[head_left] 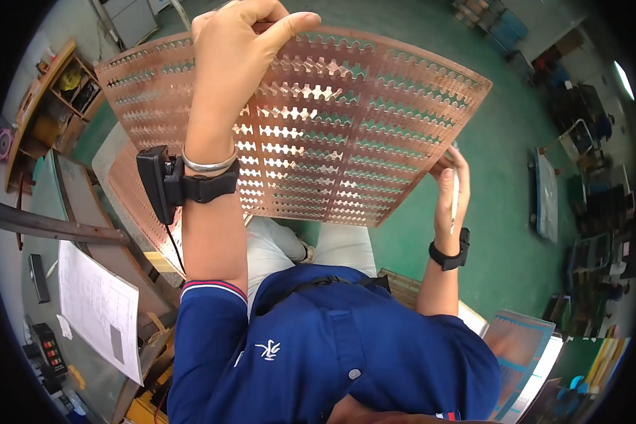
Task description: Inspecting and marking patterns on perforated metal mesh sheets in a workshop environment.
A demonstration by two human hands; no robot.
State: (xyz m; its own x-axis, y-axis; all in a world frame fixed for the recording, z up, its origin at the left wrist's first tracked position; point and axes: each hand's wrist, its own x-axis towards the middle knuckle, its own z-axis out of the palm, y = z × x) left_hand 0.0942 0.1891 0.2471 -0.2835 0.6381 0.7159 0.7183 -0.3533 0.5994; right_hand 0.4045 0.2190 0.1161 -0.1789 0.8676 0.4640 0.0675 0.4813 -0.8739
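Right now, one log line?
left hand: at top edge, coppery perforated rectangular panel | right hand: at panel's right edge, holding thin white stick

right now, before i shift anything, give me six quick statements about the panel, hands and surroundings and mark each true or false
1. The left hand is at the upper edge of the perforated copper-coloured panel. True.
2. The silver bangle is on the right wrist. False: it circles the left wrist.
3. The right hand holds a slim white pen-like tool. True.
4. The floor is red. False: it is green.
5. A white printed sheet lies to the person's left. True.
6. The panel is solid throughout. False: rows of openings run across it.
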